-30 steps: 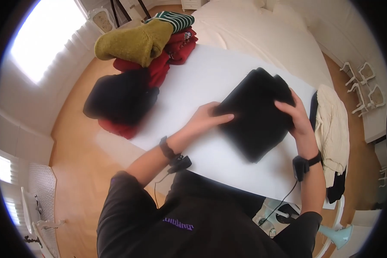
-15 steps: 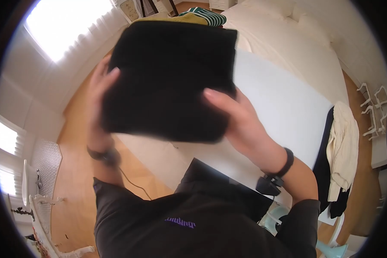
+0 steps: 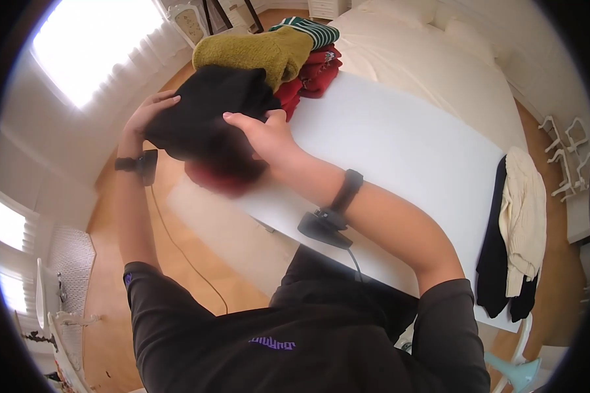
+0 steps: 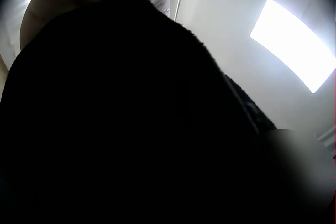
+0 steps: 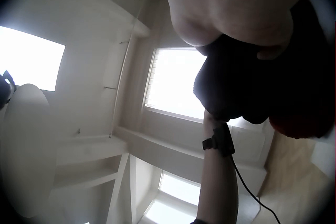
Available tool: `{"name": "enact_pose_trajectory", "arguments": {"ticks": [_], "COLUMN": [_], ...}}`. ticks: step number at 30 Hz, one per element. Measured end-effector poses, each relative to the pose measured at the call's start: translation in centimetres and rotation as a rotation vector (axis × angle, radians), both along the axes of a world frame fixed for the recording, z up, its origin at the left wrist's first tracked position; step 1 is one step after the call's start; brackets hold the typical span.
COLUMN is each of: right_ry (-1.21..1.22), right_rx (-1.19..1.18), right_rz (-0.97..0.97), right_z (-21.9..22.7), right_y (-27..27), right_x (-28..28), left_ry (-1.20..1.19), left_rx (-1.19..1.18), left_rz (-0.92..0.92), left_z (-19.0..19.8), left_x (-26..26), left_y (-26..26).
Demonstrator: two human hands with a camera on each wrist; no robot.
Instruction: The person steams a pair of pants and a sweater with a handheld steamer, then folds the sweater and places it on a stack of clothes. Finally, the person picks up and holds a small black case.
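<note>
Moved leftward across the table (image 3: 400, 137): one folded black garment (image 3: 206, 108), now being held over red cloth (image 3: 211, 177) near the left edge; fingers of left hand (image 3: 148, 115) and right hand (image 3: 267, 139) are gripping opposite sides.

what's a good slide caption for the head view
Left hand and right hand hold folded black clothing over red fabric, beside an olive garment.

The right hand (image 3: 269, 139) could pass rightward over the white table (image 3: 400, 144); ahead, the mustard garment (image 3: 246, 51) blocks it.
</note>
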State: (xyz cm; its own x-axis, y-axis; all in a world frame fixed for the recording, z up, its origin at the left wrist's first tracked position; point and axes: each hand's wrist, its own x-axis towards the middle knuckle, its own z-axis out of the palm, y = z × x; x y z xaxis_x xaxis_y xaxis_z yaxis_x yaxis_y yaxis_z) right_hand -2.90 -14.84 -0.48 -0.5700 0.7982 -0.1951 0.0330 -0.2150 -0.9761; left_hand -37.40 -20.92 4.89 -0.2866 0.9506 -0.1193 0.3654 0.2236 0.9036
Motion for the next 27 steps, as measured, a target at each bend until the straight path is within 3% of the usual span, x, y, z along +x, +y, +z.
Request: {"name": "enact_pose_trajectory", "arguments": {"ticks": [4, 7, 9, 11, 12, 14, 15, 17, 18, 21, 22, 24, 26, 27], "right_ry": [0.133, 0.215, 0.204, 0.193, 0.102, 0.020, -0.031, -0.087, -0.028, 0.027, 0.027, -0.009, -0.046, -0.035], "right_rx": [-0.046, -0.047, -0.071, -0.099, -0.083, -0.064, 0.024, 0.106, 0.080, 0.064, 0.060, 0.018, -0.028, -0.067], "right_rz": [0.072, 0.109, 0.108, 0.111, 0.079, 0.040, -0.006, -0.058, 0.012, 0.140, 0.207, 0.158, 0.107, 0.051], "right_z": [0.6, 1.2, 1.0, 0.6, 0.4, -0.1, -0.9, -1.2, -0.7, -0.5, -0.7, -1.6, -3.1, -4.3], "right_y": [0.3, 0.5, 0.4, 0.2, 0.0, 0.3, 0.7, 1.1, 1.0, 1.7, 2.0, 2.9, 3.4, 3.8], "right_x": [0.2, -0.1, -0.7, -0.7, -0.6, -0.5, -0.5, 1.2, 4.5, 12.8, 15.1, 19.3, 23.5, 25.1], "left_ry": [-0.065, -0.204, -0.184, 0.025, 0.027, 0.014, 0.019, 0.249, 0.279, 0.676, 0.713, 0.748, 0.879, 1.121], "left_rx": [0.085, 0.098, 0.100, 0.052, 0.048, -0.151, -0.151, 0.048, 0.165, 0.563, 0.669, 0.911, 0.966, 0.869], "left_rz": [0.115, 0.071, 0.134, 0.327, 0.328, 0.081, 0.074, 0.188, 0.240, 0.492, 0.559, 0.540, 0.346, 0.141], "left_z": [0.9, 2.0, 1.1, -0.5, -1.3, -2.2, -2.0, -2.3, -0.5, 2.0, 3.2, 4.3, 1.8, 1.4], "left_x": [-0.8, -1.1, -1.5, -1.0, -1.3, -2.7, -3.4, -3.5, -2.0, -3.5, 0.0, 12.1, 21.4, 25.1], "left_y": [-0.1, -0.2, 0.4, 0.9, 1.1, 1.6, 1.7, 0.7, -1.2, -5.1, -7.0, -9.3, -10.2, -10.1]}}
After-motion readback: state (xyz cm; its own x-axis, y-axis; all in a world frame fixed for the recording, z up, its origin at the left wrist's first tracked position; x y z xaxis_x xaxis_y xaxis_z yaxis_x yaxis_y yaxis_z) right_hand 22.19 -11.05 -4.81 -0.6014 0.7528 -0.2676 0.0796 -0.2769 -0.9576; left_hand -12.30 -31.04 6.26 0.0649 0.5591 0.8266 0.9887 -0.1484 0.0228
